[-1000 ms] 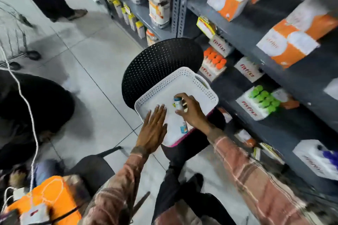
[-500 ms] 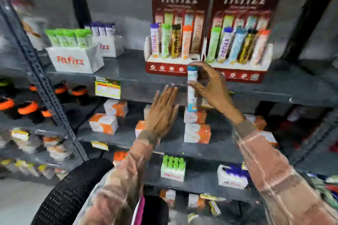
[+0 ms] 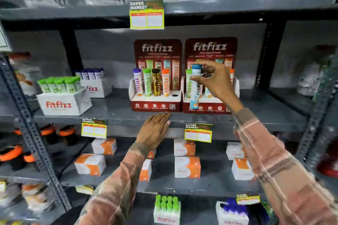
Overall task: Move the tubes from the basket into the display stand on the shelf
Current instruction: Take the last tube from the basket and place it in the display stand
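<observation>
Two red fitfizz display stands sit side by side on the grey shelf: the left stand (image 3: 157, 105) holds several upright tubes and shows one empty hole (image 3: 175, 95) at its right end, and the right stand (image 3: 210, 108) also holds tubes. My right hand (image 3: 213, 80) grips a blue-capped tube (image 3: 195, 86) upright near its top, in front of the right stand's left side. My left hand (image 3: 155, 129) rests flat, fingers together, on the shelf's front edge (image 3: 128, 122) below the left stand. The basket is out of view.
White fitfizz boxes of green-capped tubes (image 3: 63, 97) and purple-capped tubes (image 3: 92, 82) stand to the left on the same shelf. Price tags (image 3: 93, 128) hang from the shelf edges. Orange-and-white cartons (image 3: 187, 167) fill the shelf below. Large tubs line the shelf above.
My right hand took the tube out of the white basket and lifted it up to the display stands. My left hand left the basket and came down on the shelf edge. The view rose.
</observation>
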